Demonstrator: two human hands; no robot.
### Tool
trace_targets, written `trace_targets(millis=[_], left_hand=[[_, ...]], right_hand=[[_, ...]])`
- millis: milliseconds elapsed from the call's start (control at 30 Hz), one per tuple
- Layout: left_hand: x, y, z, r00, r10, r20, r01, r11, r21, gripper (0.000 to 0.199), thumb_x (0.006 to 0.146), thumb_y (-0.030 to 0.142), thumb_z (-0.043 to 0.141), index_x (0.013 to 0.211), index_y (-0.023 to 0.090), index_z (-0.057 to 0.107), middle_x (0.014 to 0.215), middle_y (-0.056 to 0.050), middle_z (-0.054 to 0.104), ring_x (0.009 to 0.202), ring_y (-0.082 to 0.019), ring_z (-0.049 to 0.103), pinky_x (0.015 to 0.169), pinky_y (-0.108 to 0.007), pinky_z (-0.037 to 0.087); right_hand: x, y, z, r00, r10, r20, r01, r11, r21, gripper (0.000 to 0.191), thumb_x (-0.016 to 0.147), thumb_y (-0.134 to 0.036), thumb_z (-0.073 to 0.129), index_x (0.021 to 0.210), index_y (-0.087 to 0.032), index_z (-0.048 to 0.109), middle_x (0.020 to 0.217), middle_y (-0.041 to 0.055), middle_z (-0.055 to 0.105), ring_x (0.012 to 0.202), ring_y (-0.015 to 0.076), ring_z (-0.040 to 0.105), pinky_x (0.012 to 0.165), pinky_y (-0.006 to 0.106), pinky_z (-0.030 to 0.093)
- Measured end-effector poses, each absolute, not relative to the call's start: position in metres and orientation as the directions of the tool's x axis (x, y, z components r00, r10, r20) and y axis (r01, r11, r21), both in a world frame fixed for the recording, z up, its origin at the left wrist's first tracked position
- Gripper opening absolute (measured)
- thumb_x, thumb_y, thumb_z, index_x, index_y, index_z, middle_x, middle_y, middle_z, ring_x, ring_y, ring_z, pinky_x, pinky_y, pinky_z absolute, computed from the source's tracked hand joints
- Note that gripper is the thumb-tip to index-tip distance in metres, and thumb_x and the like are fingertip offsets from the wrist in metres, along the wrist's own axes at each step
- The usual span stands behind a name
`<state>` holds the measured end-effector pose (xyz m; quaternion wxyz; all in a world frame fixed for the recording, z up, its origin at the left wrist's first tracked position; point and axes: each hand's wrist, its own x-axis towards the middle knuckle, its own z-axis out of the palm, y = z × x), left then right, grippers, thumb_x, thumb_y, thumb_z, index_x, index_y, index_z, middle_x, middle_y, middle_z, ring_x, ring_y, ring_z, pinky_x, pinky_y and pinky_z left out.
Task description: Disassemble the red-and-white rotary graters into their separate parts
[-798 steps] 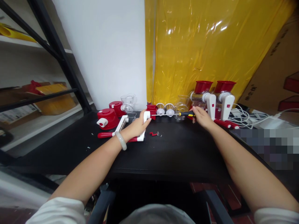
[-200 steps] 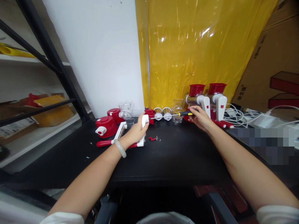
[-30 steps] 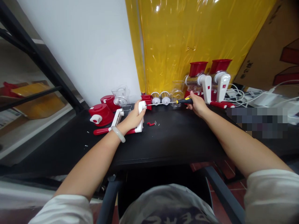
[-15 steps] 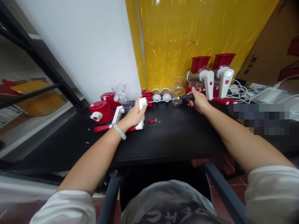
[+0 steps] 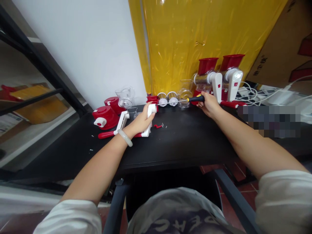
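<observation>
My left hand (image 5: pixel 143 121) is wrapped round a white crank arm (image 5: pixel 152 109) with a red handle, held above the black table. In my right hand (image 5: pixel 209 103) is a screwdriver (image 5: pixel 195 98) with a black and yellow handle, its shaft pointing left. The shaft's far end meets the round white end of the crank arm; the exact contact is too small to make out. A second white crank (image 5: pixel 122 121) with a red handle lies left of my left hand. Small red parts (image 5: pixel 158 126) and tiny screws (image 5: pixel 162 125) lie on the table between my hands.
Red housings (image 5: pixel 105 117) and clear plastic parts (image 5: pixel 125 96) stand at the back left of the black table (image 5: pixel 180 143). Two grater drums (image 5: pixel 172 98) are at the back middle. Assembled graters (image 5: pixel 233 81) and white cables (image 5: pixel 251 94) occupy the back right.
The top of the white crank arm has tilted slightly right and down in my left hand. My right hand has shifted its hold on the screwdriver, showing more yellow on the handle.
</observation>
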<state>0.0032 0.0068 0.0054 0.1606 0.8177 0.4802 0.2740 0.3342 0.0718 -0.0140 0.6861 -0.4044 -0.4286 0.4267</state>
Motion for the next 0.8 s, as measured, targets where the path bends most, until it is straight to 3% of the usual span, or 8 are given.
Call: trace_targets(millis=[267,500,800], left_hand=[[0.0034,0.0059,0.0067,0.396,0.871,0.29,0.692,-0.491,0.529,0.065,0.098,0.048,0.038,0.151,0.014,0.024,0.115,-0.015,0.066,0.113,-0.033,0.062,0.104,-0.051,0.041],[0.0028,0.0057,0.0068,0.397,0.868,0.297,0.688,-0.496,0.53,0.064,0.098,0.047,0.037,0.152,0.014,0.024,0.11,-0.014,0.068,0.104,-0.03,0.066,0.103,-0.05,0.043],[0.0021,0.006,0.0073,0.394,0.865,0.311,0.679,-0.501,0.537,0.065,0.098,0.046,0.039,0.152,0.014,0.023,0.107,-0.013,0.069,0.106,-0.031,0.066,0.101,-0.05,0.044]], right_hand=[[0.3334,0.0697,-0.015,0.194,0.951,0.242,-0.243,0.285,-0.927,0.033,0.089,-0.034,0.055,0.06,-0.024,0.041,0.034,-0.0061,0.031,0.034,0.0099,0.032,0.044,0.024,0.044],[0.3379,0.0708,-0.0098,0.252,0.946,0.202,-0.252,0.266,-0.931,0.035,0.09,-0.038,0.054,0.063,-0.025,0.037,0.034,-0.0079,0.027,0.031,0.0087,0.027,0.041,0.024,0.04],[0.3363,0.0677,-0.0071,0.236,0.948,0.213,-0.267,0.274,-0.924,0.032,0.089,-0.028,0.05,0.061,-0.025,0.035,0.033,-0.0062,0.028,0.032,0.0092,0.028,0.038,0.023,0.033]])
